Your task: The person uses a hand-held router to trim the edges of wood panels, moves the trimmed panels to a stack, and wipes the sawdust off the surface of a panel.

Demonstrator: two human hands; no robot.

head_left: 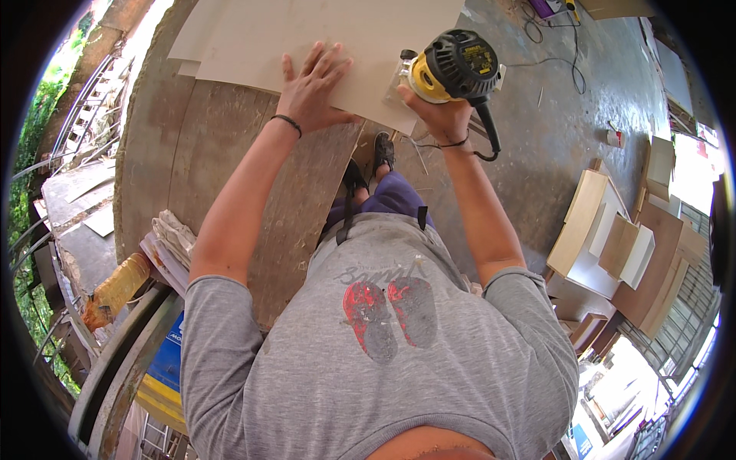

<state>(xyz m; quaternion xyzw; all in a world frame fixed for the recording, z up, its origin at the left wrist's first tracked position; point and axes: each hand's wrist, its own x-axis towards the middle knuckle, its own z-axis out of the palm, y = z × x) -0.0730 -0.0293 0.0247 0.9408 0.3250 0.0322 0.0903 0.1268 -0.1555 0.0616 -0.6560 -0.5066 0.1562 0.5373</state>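
A pale board (pixel 253 38) lies on the wooden workbench (pixel 222 146), its near right corner reaching past the bench edge. Flat on top of it rests my left hand (pixel 313 88), fingers spread, a dark band round the wrist. My right hand (pixel 441 115) grips a yellow and black trim router (pixel 452 65) low on its body, at the board's right edge. The router's clear base (pixel 395 84) overlaps that edge. A thick black cord (pixel 488 130) curves from the router down past my right wrist. The router's bit is hidden.
Pale cabinet parts (pixel 606 230) stand on the floor at the right. A thin cable (pixel 575 65) trails over the grey floor, with a small white and red container (pixel 615 138) farther right. Folded cloths (pixel 172 241) lie by the bench's near left corner.
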